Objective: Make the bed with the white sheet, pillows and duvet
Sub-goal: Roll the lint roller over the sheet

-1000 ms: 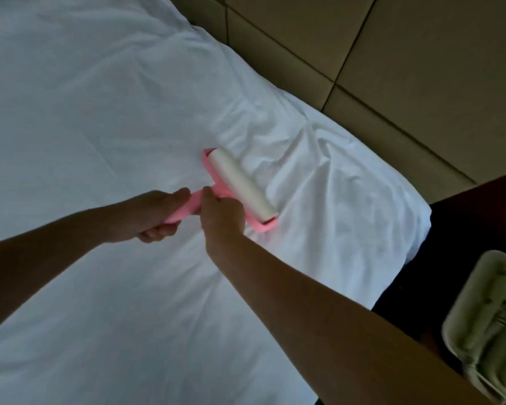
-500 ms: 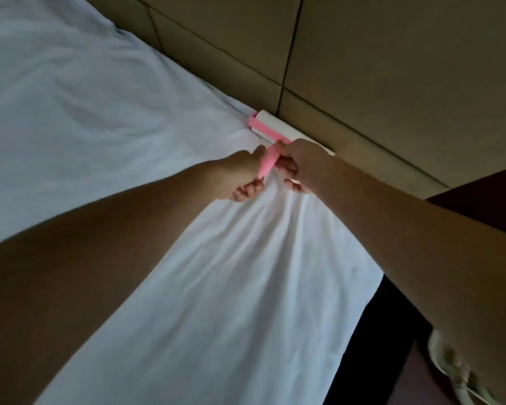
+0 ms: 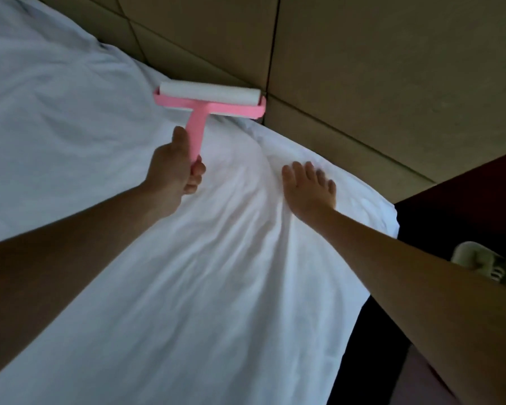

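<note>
1 head-worn view looks forward and down, close over the white sheet [image 3: 216, 287].

Left hand [image 3: 174, 168] grips pink lint roller [image 3: 208, 105] by the handle, roller head near padded headboard [image 3: 362, 68]. Right hand [image 3: 308, 190] flat, fingers spread, on wrinkled white sheet [image 3: 216, 273].

2 bare forearms [image 3: 70, 258] end in bare left hand [image 3: 173, 168] and right hand [image 3: 308, 190].

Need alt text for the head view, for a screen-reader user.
A left hand grips the pink handle of a lint roller near the far edge of a wrinkled white sheet, beside a tan panelled wall. The right hand rests flat on the sheet.
</note>
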`<control>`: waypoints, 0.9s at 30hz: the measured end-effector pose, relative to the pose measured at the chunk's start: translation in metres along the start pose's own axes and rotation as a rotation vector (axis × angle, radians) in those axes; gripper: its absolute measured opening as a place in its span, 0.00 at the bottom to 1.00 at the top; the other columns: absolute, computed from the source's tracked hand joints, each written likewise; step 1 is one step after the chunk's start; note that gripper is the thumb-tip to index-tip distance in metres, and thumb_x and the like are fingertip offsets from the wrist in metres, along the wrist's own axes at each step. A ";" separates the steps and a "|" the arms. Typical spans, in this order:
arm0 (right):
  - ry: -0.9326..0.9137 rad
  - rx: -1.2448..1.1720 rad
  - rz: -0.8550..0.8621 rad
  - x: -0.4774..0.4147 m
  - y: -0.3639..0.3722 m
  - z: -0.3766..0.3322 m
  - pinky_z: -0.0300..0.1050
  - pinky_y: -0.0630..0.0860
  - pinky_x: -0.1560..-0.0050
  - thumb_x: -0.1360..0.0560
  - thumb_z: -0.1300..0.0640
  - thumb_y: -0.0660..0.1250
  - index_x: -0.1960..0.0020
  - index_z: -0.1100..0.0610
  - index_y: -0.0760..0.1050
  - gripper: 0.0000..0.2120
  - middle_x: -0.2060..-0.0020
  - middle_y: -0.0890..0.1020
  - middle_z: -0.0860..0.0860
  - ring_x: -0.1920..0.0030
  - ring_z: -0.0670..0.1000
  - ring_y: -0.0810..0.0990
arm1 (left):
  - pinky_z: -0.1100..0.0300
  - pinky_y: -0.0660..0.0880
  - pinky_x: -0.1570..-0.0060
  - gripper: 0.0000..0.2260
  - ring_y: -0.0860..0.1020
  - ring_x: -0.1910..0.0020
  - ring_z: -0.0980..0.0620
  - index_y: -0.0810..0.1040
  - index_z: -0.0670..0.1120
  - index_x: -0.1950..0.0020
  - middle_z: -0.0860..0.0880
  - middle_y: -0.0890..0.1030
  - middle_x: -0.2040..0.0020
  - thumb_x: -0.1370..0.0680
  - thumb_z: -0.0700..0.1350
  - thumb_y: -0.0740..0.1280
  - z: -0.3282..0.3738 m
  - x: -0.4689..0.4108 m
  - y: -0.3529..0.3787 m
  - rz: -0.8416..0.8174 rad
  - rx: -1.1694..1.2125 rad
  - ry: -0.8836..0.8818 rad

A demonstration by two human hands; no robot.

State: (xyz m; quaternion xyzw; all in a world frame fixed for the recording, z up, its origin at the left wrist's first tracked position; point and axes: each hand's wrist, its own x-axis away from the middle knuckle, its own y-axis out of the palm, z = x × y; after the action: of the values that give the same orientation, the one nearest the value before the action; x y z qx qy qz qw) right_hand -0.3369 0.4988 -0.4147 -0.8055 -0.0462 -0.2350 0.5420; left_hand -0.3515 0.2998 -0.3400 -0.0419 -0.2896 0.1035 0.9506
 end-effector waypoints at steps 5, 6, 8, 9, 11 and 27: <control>0.033 0.038 -0.020 -0.027 -0.002 0.006 0.64 0.46 0.30 0.21 0.37 0.43 0.25 0.51 0.53 0.30 0.25 0.54 0.51 0.25 0.54 0.50 | 0.71 0.55 0.81 0.23 0.60 0.85 0.57 0.65 0.44 0.66 0.52 0.67 0.83 0.18 0.56 0.48 -0.024 0.000 0.013 -0.041 -0.061 -0.013; 0.041 0.040 -0.021 -0.030 0.000 0.005 0.64 0.46 0.30 0.22 0.37 0.42 0.25 0.50 0.53 0.30 0.25 0.54 0.51 0.25 0.54 0.50 | 0.71 0.55 0.81 0.23 0.60 0.85 0.57 0.65 0.44 0.67 0.52 0.67 0.83 0.18 0.56 0.48 -0.029 0.001 0.016 -0.060 -0.085 -0.016; 0.021 0.084 -0.004 -0.032 0.003 0.008 0.62 0.47 0.30 0.22 0.37 0.43 0.25 0.50 0.53 0.30 0.25 0.55 0.50 0.25 0.54 0.51 | 0.71 0.55 0.81 0.23 0.60 0.85 0.57 0.65 0.44 0.67 0.52 0.67 0.83 0.18 0.56 0.49 -0.035 0.003 0.022 -0.083 -0.116 -0.023; -0.002 0.092 0.023 -0.033 0.002 0.011 0.61 0.50 0.32 0.22 0.37 0.43 0.26 0.49 0.55 0.28 0.26 0.58 0.49 0.26 0.53 0.53 | 0.71 0.55 0.81 0.23 0.60 0.86 0.57 0.65 0.44 0.67 0.52 0.67 0.83 0.18 0.56 0.49 -0.036 0.004 0.025 -0.086 -0.119 -0.023; -0.063 0.080 0.089 -0.030 -0.006 0.019 0.56 0.55 0.34 0.21 0.41 0.44 0.30 0.49 0.63 0.24 0.29 0.65 0.49 0.29 0.52 0.60 | 0.72 0.56 0.81 0.23 0.60 0.86 0.57 0.65 0.44 0.67 0.52 0.67 0.83 0.18 0.56 0.50 -0.036 0.006 0.029 -0.070 -0.120 -0.008; 0.114 -0.001 0.050 -0.009 -0.012 0.055 0.65 0.55 0.34 0.22 0.37 0.43 0.32 0.53 0.64 0.28 0.31 0.65 0.48 0.32 0.62 0.61 | 0.71 0.58 0.82 0.22 0.62 0.86 0.58 0.66 0.44 0.65 0.49 0.68 0.77 0.18 0.56 0.48 -0.030 0.003 0.033 -0.054 -0.250 -0.011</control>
State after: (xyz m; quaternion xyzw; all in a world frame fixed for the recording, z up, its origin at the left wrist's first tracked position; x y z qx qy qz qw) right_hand -0.3306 0.5547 -0.4248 -0.7920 0.0049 -0.2670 0.5490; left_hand -0.3378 0.3319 -0.3671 -0.1520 -0.3066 0.0412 0.9387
